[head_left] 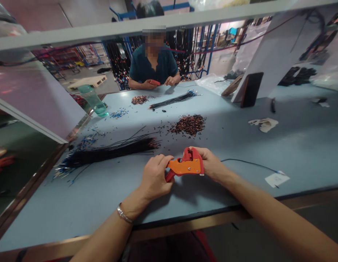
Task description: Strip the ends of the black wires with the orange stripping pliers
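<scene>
An orange and red crimping tool is held above the pale blue table near its front edge. My left hand is closed round the tool's red handle end. My right hand grips the tool's head from the right, fingers curled over the red top. A thick bundle of black wires lies just left of my hands. A heap of small copper terminals sits beyond the tool. A single thin black wire runs off to the right of my right hand.
Across the table sits another person with a second wire bundle and a terminal heap. A green bottle stands far left. Paper scraps and a label lie right. A dark phone leans on a white panel.
</scene>
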Motion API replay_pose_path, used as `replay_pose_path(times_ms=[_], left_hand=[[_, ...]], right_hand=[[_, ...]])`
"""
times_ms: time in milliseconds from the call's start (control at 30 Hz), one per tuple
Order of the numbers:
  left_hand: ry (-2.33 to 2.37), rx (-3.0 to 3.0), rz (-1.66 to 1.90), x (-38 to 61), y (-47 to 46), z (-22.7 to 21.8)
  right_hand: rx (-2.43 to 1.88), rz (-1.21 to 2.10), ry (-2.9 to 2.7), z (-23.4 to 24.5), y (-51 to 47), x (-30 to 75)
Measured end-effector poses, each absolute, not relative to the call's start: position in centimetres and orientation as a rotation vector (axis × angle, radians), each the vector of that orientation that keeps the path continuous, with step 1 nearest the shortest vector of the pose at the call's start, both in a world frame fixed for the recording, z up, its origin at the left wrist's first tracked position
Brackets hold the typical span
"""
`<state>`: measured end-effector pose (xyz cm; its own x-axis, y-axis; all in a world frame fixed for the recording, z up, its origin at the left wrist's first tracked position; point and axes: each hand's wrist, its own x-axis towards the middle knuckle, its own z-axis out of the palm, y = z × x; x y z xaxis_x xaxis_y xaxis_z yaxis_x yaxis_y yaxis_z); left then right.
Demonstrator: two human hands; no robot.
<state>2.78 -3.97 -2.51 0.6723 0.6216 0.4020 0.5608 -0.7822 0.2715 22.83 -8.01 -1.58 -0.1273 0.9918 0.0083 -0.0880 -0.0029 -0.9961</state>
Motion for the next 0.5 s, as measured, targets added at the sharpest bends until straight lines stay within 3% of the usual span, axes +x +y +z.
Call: replay_pose_path(times_ms=[500], left_hand=[[0.914, 2.690, 0.761, 2.66, -3.88, -2.74]], right_hand=[[-1.069, 1.338, -1.246, -1.82, -7.99, 22.75]])
